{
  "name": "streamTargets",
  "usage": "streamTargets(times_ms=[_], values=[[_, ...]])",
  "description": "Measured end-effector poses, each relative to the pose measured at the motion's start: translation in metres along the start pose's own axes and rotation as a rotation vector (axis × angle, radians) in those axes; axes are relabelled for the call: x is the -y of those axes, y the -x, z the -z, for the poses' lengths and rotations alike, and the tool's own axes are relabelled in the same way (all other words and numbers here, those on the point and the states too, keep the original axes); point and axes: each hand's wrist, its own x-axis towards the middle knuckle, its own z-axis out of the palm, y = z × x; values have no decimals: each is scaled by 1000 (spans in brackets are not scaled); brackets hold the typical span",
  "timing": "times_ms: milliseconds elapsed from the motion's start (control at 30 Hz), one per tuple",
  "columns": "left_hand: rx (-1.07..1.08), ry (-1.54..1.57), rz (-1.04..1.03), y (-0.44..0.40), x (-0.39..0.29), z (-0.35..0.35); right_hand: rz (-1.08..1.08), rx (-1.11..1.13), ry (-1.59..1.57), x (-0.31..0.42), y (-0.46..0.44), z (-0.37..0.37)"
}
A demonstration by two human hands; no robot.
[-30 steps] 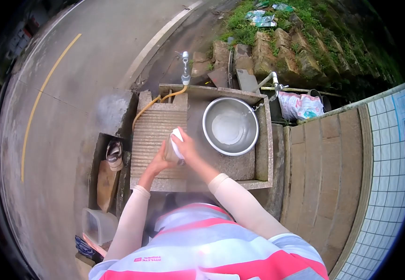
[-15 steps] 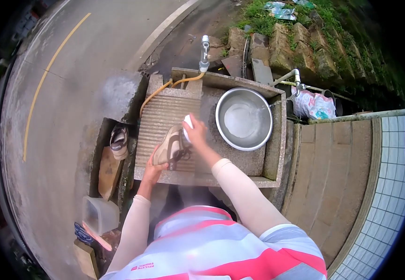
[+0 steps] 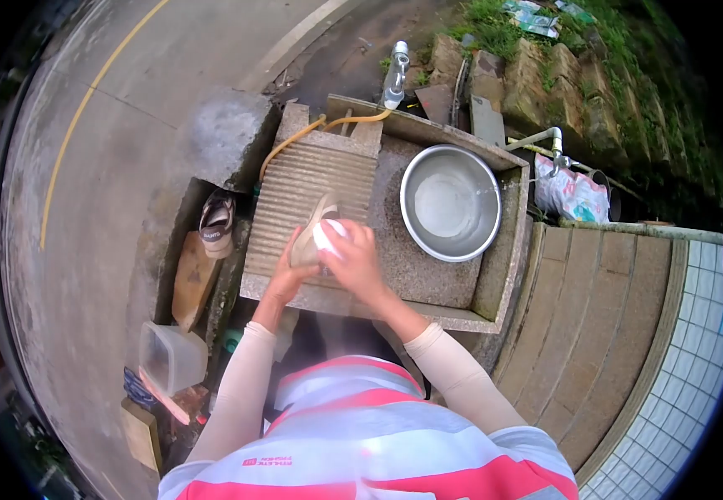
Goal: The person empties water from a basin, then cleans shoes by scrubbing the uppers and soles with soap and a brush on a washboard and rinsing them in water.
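Observation:
A beige shoe (image 3: 304,247) with darker trim lies over the ribbed washboard slab (image 3: 328,171) of a stone sink. My left hand (image 3: 286,277) is closed round one end of it. My right hand (image 3: 360,262) grips a white palm-sized block (image 3: 327,237) and presses it against the shoe's upper; whether it is soap or a brush, I cannot tell. Part of the shoe is hidden behind my right hand and the block. To the right, a round metal basin (image 3: 451,204) with water in it sits in the sink trough.
Another shoe (image 3: 216,225) rests on a ledge at the left, above a wooden board (image 3: 196,283) and a clear plastic tub (image 3: 174,357). A yellow hose (image 3: 291,143) runs along the sink's back left. One tap (image 3: 396,75) stands behind; another (image 3: 557,150) is beyond the basin.
My right hand has moved down and left along the shoe with the white block, now covering more of it. The shoe has turned more upright in my left hand. The view has shifted slightly.

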Motion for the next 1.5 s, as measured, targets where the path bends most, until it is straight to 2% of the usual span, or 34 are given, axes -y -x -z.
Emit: streamTargets(times_ms=[33, 67, 100, 167, 233, 333, 367, 400, 433, 467, 500, 567, 633, 667, 733, 767, 833, 900, 1000, 1067, 1133, 1167, 1200, 1233, 1267, 1333, 1400, 1433, 1467, 1500], values=[[-13, -52, 9, -4, 8, 3, 155, 97, 86, 16, -3, -4], [-4, 40, -27, -5, 14, -2, 210, 136, 175, 19, -3, -14], [-96, 201, 67, -12, 33, 13, 264, 176, 267, 18, -5, -23], [-56, 139, -45, 10, 16, -11, 126, 135, 288, -23, -24, -51], [-77, 23, -47, 11, 20, -8, -110, 54, 409, -75, -58, -76], [-116, 4, -22, 14, 27, 1, -174, 74, 347, -97, -84, -80], [-123, 23, -20, 14, 26, 4, -117, 179, 349, -71, -80, -69], [-112, 23, -76, 14, 32, 9, 31, 239, 339, -49, -64, -66], [-123, 37, -36, 10, 45, 22, 99, 330, 246, -24, -39, -66], [-137, 53, 10, 6, 64, 39, 247, 297, 336, 2, -12, -63], [-128, 6, 6, 6, 69, 43, 286, 281, 307, 11, 5, -63], [-111, -88, -3, 5, 80, 51, 271, 210, 169, -13, 6, -61], [-93, -93, -52, 21, 52, 16, 227, 122, 356, -78, -33, -67], [-100, -29, -16, 20, 43, 10, 103, 130, 387, -101, -59, -70], [-110, 131, 13, 25, 39, 15, -402, 255, 622, -140, -106, -69], [-105, 202, -16, 22, 36, 24, -524, 274, 619, -150, -115, -64], [-99, 414, -99, 17, 33, 24, -392, 136, 405, -158, -100, -65], [-132, 520, -100, 6, 29, 14, -479, 99, 225, -143, -80, -58], [-183, 574, -50, -8, 22, -11, -729, -155, -782, -125, -66, -61], [-237, 508, -26, -5, 12, -27, -762, -99, -908, -104, -60, -59], [-314, 432, 31, 0, 1, -31, -716, -55, -948, -99, -54, -67], [-368, 385, 76, 5, -3, -28, -692, -26, -871, -101, -53, -71], [-418, 297, 96, 12, -9, -28, -618, 33, -628, -116, -48, -85], [-483, 105, 65, 13, 1, -14, -541, 91, -386, -129, -41, -100], [-544, -88, 34, 14, 21, 11, -556, 145, -281, -122, -36, -103], [-600, -537, -65, 25, 45, 49, -493, 169, -269, -124, -20, -123], [-503, -1303, -366, 45, 28, 34, -361, 104, -205, -128, -8, -138], [-419, -1678, -519, 52, 20, 28, -421, 93, -314, -130, -7, -140], [-295, -1602, -548, 53, 18, 27, -478, 83, -421, -137, -5, -144], [-227, -1659, -530, 51, 14, 24, -530, 73, -525, -149, -2, -151]])
